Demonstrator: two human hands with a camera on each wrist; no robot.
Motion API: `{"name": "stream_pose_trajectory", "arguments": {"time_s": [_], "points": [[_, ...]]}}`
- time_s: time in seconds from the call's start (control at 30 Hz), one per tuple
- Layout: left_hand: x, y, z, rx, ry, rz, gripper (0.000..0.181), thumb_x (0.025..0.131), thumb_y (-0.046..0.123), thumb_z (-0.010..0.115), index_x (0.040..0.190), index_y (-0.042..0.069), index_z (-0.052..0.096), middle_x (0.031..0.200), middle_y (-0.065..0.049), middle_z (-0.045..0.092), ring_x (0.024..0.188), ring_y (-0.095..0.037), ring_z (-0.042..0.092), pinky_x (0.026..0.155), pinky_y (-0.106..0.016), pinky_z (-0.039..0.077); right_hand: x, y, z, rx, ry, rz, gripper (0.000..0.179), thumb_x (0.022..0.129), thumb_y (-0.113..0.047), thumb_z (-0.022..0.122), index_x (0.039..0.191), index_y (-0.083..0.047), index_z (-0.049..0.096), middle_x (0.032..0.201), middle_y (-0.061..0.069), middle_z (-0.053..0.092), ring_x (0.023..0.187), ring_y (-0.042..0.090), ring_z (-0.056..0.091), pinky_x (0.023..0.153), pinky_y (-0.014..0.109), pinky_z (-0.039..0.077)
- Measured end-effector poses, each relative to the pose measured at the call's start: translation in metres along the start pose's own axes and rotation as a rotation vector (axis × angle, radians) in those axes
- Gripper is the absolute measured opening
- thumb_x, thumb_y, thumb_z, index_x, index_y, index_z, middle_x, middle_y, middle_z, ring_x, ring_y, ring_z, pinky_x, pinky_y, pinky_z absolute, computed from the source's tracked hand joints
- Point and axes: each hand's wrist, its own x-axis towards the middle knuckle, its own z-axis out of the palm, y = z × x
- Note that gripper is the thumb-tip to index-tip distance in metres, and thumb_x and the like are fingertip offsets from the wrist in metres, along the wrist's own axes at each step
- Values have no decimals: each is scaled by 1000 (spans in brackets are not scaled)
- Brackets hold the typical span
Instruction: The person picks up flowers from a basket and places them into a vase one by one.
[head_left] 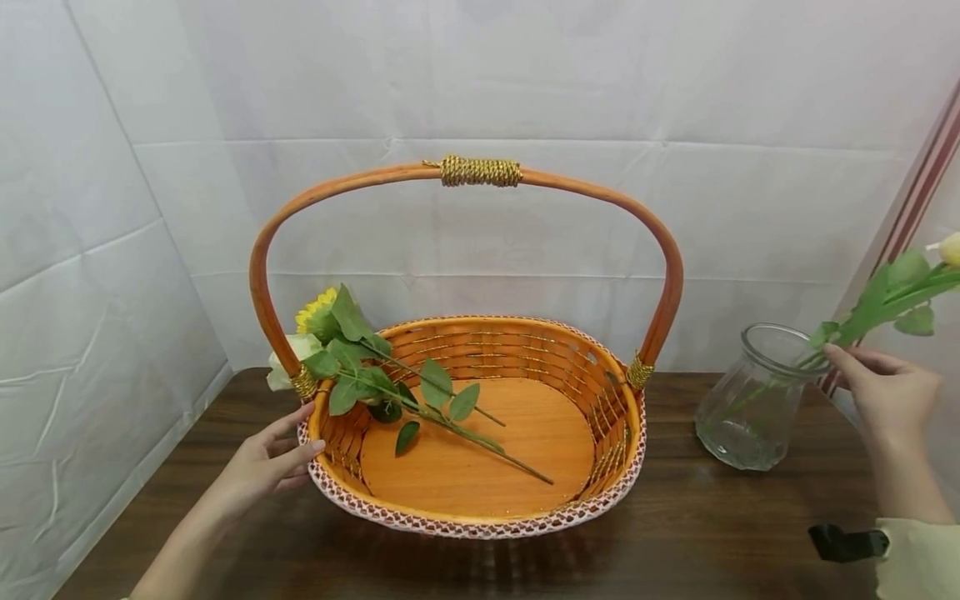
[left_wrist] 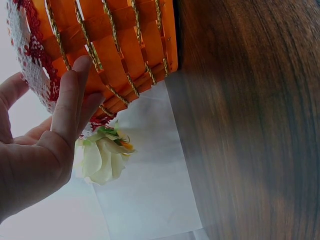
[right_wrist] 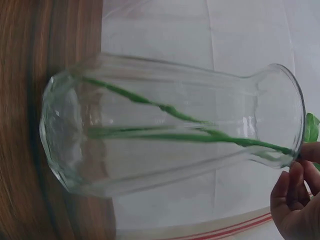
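Observation:
My left hand (head_left: 258,462) holds the left rim of an orange woven basket (head_left: 465,529), thumb over the edge and fingers along the outer wall. Inside the basket lie a sunflower (head_left: 317,315) and a white rose (left_wrist: 104,159), their heads over the left rim and their leafy stems (head_left: 465,432) slanting across the floor. Over on the right, my right hand (head_left: 892,396) pinches a flower stem at the mouth of a clear glass vase (head_left: 746,429). Green stems (right_wrist: 165,136) reach down inside the vase. A pale yellow bloom (head_left: 949,250) is cut off by the frame edge.
The basket's tall arched handle (head_left: 671,267) rises over its middle, with gold cord (head_left: 482,171) wound at the top. Basket and vase stand on a dark wooden table (head_left: 697,525). White cloth (head_left: 540,75) hangs behind and at the left.

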Motion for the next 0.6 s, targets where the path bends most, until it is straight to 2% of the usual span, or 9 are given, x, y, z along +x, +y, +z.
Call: {"name": "stream_pose_trajectory", "arguments": {"time_s": [0.1, 0.2, 0.27, 0.33, 0.37, 0.47, 0.53, 0.6], "points": [[0, 0, 0, 2, 0, 2, 68, 93, 22, 54, 146, 7, 15, 130, -41, 33, 91, -23, 62, 82, -41, 52, 0, -2, -5, -118, -47, -15, 24, 79, -25, 70, 62, -34, 55, 48, -27, 51, 44, -8, 49, 47, 4, 36], [0, 0, 0, 3, 2, 4, 68, 93, 21, 54, 146, 7, 15, 130, -41, 33, 92, -23, 62, 82, -41, 52, 0, -4, -8, -283, -95, -61, 10, 82, -32, 65, 76, -25, 61, 45, -30, 46, 45, -10, 47, 49, 7, 34], [0, 0, 0, 4, 4, 0, 68, 93, 22, 54, 146, 6, 15, 130, -41, 33, 91, -23, 62, 82, -41, 52, -2, -5, -9, -398, -121, -107, 27, 83, -37, 61, 89, -11, 65, 44, -32, 41, 45, -12, 44, 49, 9, 32], [0, 0, 0, 3, 4, -2, 68, 92, 22, 54, 146, 7, 15, 130, -41, 32, 91, -23, 62, 83, -41, 52, -3, -7, -11, -480, -142, -167, 47, 85, -37, 59, 101, 7, 64, 43, -33, 39, 44, -13, 42, 48, 11, 32], [0, 1, 0, 4, 4, -3, 68, 92, 22, 54, 146, 7, 15, 130, -41, 33, 91, -23, 62, 82, -41, 52, -4, -7, -12, -520, -158, -196, 52, 86, -37, 58, 106, 11, 62, 43, -29, 43, 44, -13, 41, 47, 12, 32], [0, 1, 0, 3, 3, -3, 68, 92, 22, 54, 146, 6, 15, 129, -41, 33, 90, -22, 62, 82, -41, 52, -1, -11, -17, -639, -227, -235, 61, 88, -42, 54, 110, 14, 58, 51, -3, 61, 46, -9, 41, 55, 27, 45], [0, 1, 0, 4, 3, -2, 68, 92, 22, 54, 146, 7, 15, 129, -41, 33, 90, -22, 62, 82, -41, 52, 2, -13, -20, -704, -279, -255, 64, 88, -44, 52, 110, 16, 56, 66, 16, 66, 47, -6, 42, 60, 41, 48], [0, 1, 0, 5, 4, -1, 68, 93, 22, 54, 146, 7, 15, 129, -41, 33, 90, -22, 62, 82, -41, 52, 5, -16, -22, -731, -323, -269, 66, 88, -46, 52, 111, 16, 55, 79, 24, 66, 49, -3, 44, 63, 50, 47]]}}
